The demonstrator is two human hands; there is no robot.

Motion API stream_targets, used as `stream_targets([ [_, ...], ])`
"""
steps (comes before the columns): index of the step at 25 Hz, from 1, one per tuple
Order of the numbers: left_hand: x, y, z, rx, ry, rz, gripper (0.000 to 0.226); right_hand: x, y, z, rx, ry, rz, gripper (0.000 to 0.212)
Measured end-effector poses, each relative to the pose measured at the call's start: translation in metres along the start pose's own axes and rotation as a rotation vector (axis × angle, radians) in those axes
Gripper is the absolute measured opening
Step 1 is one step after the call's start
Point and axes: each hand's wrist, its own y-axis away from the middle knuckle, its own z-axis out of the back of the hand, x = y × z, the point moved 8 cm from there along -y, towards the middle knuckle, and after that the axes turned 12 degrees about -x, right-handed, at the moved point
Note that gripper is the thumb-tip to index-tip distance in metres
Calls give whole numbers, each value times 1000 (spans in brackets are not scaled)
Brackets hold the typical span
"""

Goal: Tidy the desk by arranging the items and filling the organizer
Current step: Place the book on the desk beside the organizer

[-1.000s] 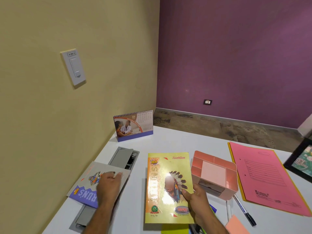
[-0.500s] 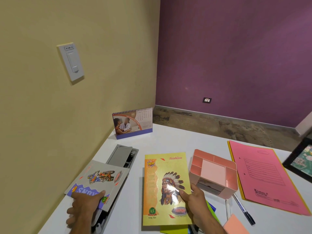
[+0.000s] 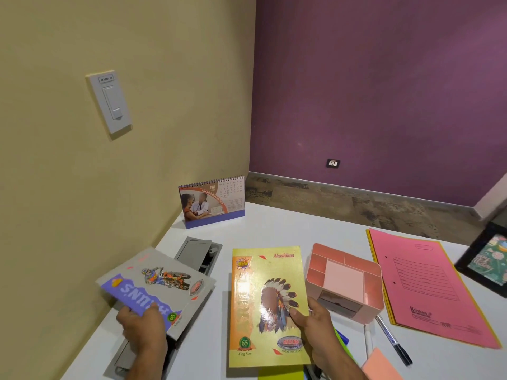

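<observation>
The left hand (image 3: 142, 329) grips the near edge of a grey notebook (image 3: 162, 286), thumb on the cover and fingers curled beneath it, with the book tilted above a grey cable hatch (image 3: 201, 253) set into the white desk (image 3: 274, 226). The cover shows a motocross rider and a purple band whose letters read upside down from here, partly hidden by the thumb; a green "65" badge sits near the hand. The right hand (image 3: 315, 329) pinches the right edge of a yellow notebook (image 3: 263, 305), thumb pressed on the cover and fingers out of sight behind. It is printed "Akashkaa" at the top, "NEW" in a starburst, "65 King Size" at the bottom and an oval logo too blurred to read, around a feathered headdress picture. Just right of the yellow notebook stands the pink organizer (image 3: 345, 281), its compartments showing nothing inside. Right of the organizer lies a pink file folder (image 3: 428, 286) marked "Krishna" near its lower edge. A black pen (image 3: 392, 338) lies near the organizer's front corner, beside an orange sticky pad (image 3: 381, 366). Behind the organizer, toward the wall, a desk calendar (image 3: 212, 201) reads "JUN".
</observation>
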Motion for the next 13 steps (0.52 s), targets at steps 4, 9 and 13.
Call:
stream_targets([
  [4,-55,43,-11,244,106,-329,35,10,3,-7,43,-29,-4,23],
  [9,-55,93,-47,653,171,-299,23,12,3,-20,81,-67,7,27],
  [13,-44,114,-56,767,298,-121,25,6,0,-23,85,-130,11,30],
])
